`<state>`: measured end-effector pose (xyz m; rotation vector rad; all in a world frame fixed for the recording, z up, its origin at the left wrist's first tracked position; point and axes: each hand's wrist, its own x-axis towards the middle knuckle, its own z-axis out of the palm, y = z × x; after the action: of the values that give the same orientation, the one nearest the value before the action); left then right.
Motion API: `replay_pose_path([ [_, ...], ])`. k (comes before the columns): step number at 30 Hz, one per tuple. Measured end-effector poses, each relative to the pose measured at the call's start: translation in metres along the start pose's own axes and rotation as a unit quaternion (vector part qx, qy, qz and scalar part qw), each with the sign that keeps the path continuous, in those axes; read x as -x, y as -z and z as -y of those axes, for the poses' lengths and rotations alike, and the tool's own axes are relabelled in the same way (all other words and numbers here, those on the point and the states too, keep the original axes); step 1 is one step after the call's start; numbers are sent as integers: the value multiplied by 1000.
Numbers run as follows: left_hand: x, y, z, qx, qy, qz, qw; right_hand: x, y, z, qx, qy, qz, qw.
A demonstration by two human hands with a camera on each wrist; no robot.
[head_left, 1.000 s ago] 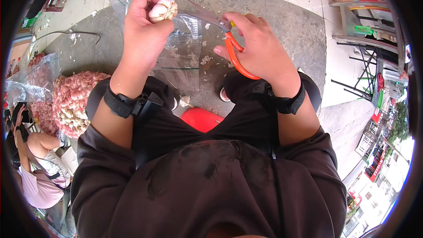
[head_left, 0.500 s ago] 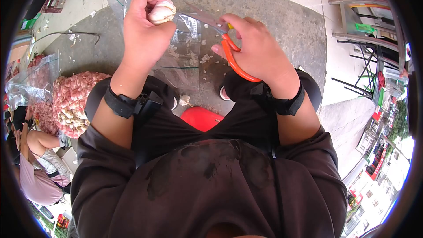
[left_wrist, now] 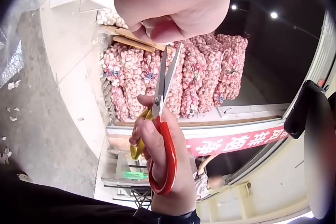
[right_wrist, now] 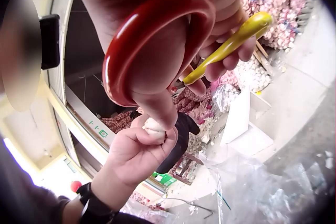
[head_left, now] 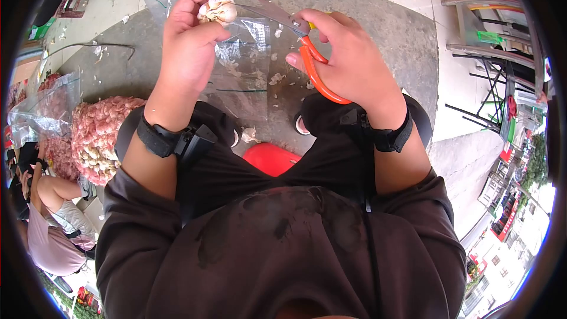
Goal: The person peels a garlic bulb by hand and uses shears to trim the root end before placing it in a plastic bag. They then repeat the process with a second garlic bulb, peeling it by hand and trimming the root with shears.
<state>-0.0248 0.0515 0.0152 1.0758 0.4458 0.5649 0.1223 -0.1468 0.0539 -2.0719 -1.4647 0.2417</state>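
Observation:
My left hand (head_left: 192,44) holds a whitish-pink garlic bulb (head_left: 218,10) between thumb and curled fingers, high in the head view. Facing it, my right hand (head_left: 357,56) grips scissors (head_left: 319,77), one handle orange-red, the other yellow. Their blades stand apart and point left, with the lower blade's tip right at the bulb's side. The left wrist view shows the scissors (left_wrist: 163,98) with blades reaching up to the left hand (left_wrist: 173,3), which mostly covers the bulb. In the right wrist view, a pale bit of the garlic (right_wrist: 154,128) shows between the left fingers.
Clear plastic bags (head_left: 242,77) lie on the grey floor among garlic skin scraps. A mesh sack of garlic (head_left: 103,136) stands by the left knee, near another seated person (head_left: 56,224). A red object (head_left: 270,159) sits between the legs. Stacked garlic sacks (left_wrist: 178,77) appear farther off.
The garlic bulb has been turned in the left fingers, showing a different side, and the left hand shifted slightly left. The scissors stay close beside it, moved only a little.

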Motion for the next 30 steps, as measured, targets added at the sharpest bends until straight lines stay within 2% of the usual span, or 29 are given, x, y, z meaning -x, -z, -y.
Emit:
replay_pose_path([
  [2, 0, 0, -1, 12, 14, -8, 1000, 0, 0, 2, 6, -3, 9, 1000],
  [14, 0, -3, -1, -23, -24, 15, 999, 2, -5, 4, -18, -2, 17, 1000],
  [20, -1, -2, -2, 4, -5, 39, 999, 4, -3, 4, -31, -14, 29, 999],
  [30, -1, -1, 1, 25, -4, 23, 999, 3, -4, -5, 6, -33, 20, 999],
])
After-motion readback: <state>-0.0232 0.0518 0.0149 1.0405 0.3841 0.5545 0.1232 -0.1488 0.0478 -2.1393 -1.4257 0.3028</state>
